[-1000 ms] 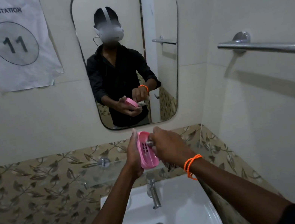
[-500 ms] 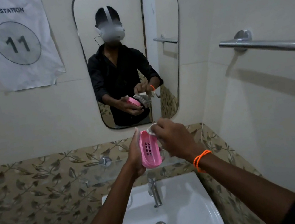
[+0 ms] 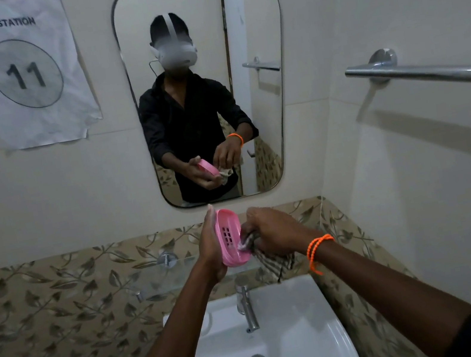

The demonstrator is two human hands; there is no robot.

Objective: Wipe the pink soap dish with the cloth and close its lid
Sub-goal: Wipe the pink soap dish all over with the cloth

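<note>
We note the pink soap dish (image 3: pixel 230 237) held upright above the white basin (image 3: pixel 303 339), cupped from behind by the left hand (image 3: pixel 208 246), fingers extended. Right hand (image 3: pixel 271 228), fingers bunched on the striped cloth (image 3: pixel 269 259), presses it against the dish's lower edge.
</note>
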